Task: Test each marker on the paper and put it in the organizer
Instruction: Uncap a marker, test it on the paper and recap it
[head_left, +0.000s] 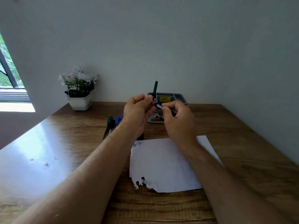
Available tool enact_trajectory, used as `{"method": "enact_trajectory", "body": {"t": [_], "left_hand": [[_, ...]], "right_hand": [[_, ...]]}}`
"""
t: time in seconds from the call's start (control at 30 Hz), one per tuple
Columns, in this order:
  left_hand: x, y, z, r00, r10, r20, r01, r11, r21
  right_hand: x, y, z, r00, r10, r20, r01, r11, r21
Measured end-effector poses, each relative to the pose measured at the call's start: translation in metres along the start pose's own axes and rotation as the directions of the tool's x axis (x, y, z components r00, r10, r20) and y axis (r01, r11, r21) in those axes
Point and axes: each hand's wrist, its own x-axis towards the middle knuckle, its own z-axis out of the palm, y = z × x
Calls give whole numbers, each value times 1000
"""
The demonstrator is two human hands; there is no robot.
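Both hands hold one red marker (155, 104) in the air above the desk. My left hand (138, 110) grips its red cap end. My right hand (177, 118) pinches the barrel on the other side. The white paper (163, 165) lies below, with small green and red marks at its top left corner and a torn, ink-stained lower edge. Behind the hands stands the grey organizer (178, 97), holding one upright green marker (155, 88). Several more markers (113, 123), green and blue among them, lie on the desk left of my left wrist.
A white pot of white flowers (79, 91) stands at the back left of the wooden desk (242, 143). A wall runs right behind the desk. A window lies at far left. Small ink spots mark the glossy left part of the desk.
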Motion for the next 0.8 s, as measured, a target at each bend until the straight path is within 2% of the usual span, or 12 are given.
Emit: {"method": "enact_trajectory", "body": {"t": [0.2,0.3,0.4,0.43,0.5,0.63,0.8], "left_hand": [[-4,-1,8,999,34,42,-39,992,120],[-8,2,12,986,167,10,-166,970,179],[-15,5,15,931,366,13,-355,896,267],[-17,6,16,899,436,23,-421,850,316],[-20,9,21,836,546,45,-518,762,389],[-18,16,38,764,640,81,-609,674,417],[-2,21,61,682,707,189,-688,531,495]], "right_hand": [[4,0,1,992,102,70,-105,994,37],[9,1,-7,988,82,130,-85,996,15],[13,4,-16,989,138,47,-139,990,14],[14,5,-19,988,155,6,-155,988,-11],[14,5,-24,985,174,-3,-172,970,-173],[13,4,-26,939,301,165,-203,874,-442],[14,4,-21,893,354,278,-137,801,-582]]}}
